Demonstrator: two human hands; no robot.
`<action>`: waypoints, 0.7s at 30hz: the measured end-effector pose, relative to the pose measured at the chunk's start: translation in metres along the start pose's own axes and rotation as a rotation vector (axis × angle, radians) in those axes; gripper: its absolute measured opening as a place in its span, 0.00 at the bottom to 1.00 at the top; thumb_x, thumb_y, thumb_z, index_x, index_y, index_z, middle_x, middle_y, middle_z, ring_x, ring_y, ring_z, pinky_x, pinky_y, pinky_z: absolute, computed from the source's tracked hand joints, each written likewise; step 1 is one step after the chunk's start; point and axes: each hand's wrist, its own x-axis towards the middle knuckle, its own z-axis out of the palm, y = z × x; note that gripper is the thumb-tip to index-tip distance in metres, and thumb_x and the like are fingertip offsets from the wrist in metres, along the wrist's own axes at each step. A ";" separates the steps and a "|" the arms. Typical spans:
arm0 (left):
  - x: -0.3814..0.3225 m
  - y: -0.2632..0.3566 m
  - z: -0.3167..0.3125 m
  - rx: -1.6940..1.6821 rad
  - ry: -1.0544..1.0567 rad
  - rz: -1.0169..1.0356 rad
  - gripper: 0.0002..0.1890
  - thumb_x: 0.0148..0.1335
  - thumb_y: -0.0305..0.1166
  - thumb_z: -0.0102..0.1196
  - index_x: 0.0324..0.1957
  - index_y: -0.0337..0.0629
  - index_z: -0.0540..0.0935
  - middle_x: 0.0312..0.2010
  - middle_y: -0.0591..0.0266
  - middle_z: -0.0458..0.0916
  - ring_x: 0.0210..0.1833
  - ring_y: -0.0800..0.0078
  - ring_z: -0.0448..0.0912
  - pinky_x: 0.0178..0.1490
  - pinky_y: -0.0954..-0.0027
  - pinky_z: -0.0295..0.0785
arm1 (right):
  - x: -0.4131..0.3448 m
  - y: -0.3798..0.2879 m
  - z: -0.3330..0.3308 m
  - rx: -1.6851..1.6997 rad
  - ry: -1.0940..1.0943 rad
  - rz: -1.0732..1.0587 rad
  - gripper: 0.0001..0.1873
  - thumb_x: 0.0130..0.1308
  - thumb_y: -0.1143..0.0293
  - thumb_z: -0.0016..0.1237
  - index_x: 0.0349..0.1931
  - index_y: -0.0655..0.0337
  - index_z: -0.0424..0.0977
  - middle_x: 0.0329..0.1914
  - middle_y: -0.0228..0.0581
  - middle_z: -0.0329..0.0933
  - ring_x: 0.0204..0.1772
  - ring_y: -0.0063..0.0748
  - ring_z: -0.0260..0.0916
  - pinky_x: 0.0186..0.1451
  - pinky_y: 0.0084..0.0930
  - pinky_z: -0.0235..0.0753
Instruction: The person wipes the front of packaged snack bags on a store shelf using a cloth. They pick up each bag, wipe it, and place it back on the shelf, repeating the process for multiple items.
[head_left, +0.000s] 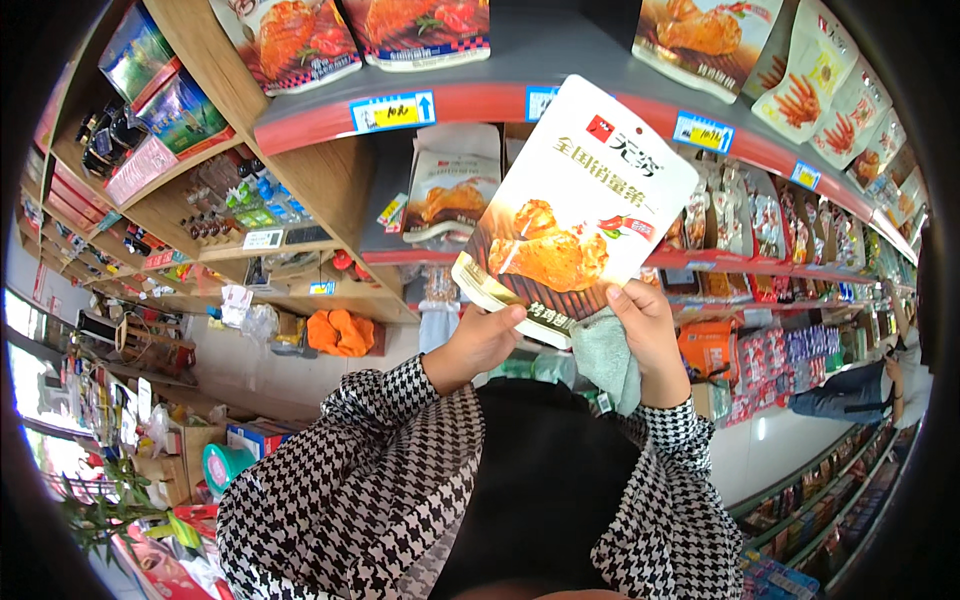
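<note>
Between both my hands is a white and brown snack pouch (559, 217) with a picture of roasted chicken wings, its printed front turned toward me. My left hand (480, 337) pinches its lower left edge, thumb on the front. At the lower right edge, my right hand (643, 322) grips the pouch and also holds a pale green cloth (609, 356), which hangs below. The pouch is tilted, its top leaning right, in front of the shelf (465, 94). Fingers behind the pouch are hidden.
Similar pouches (686, 41) stand on the upper shelf, and another pouch (454, 191) sits in a box one level lower. Wooden shelving (322, 187) with goods rises at left. An orange bag (340, 333) lies low down. Another person (862, 390) is in the right aisle.
</note>
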 end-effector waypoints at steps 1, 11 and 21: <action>-0.009 -0.002 -0.008 -0.017 0.024 -0.022 0.32 0.63 0.24 0.58 0.68 0.43 0.62 0.65 0.62 0.69 0.67 0.67 0.69 0.70 0.61 0.64 | -0.004 0.003 -0.003 -0.087 -0.071 0.036 0.13 0.71 0.70 0.49 0.47 0.72 0.78 0.40 0.35 0.81 0.44 0.20 0.74 0.49 0.21 0.73; -0.058 -0.016 -0.040 -0.006 0.164 -0.110 0.39 0.61 0.27 0.59 0.71 0.40 0.54 0.68 0.52 0.63 0.70 0.55 0.64 0.72 0.50 0.60 | -0.023 0.004 -0.035 0.175 0.368 -0.046 0.11 0.67 0.74 0.54 0.48 0.65 0.75 0.42 0.33 0.78 0.43 0.20 0.72 0.49 0.20 0.74; -0.077 -0.010 -0.068 0.323 0.199 -0.194 0.29 0.60 0.23 0.62 0.62 0.38 0.67 0.54 0.61 0.76 0.57 0.70 0.75 0.60 0.64 0.70 | 0.002 -0.026 0.024 -0.083 0.743 -0.588 0.20 0.67 0.77 0.52 0.58 0.65 0.65 0.56 0.42 0.72 0.56 0.35 0.72 0.60 0.29 0.74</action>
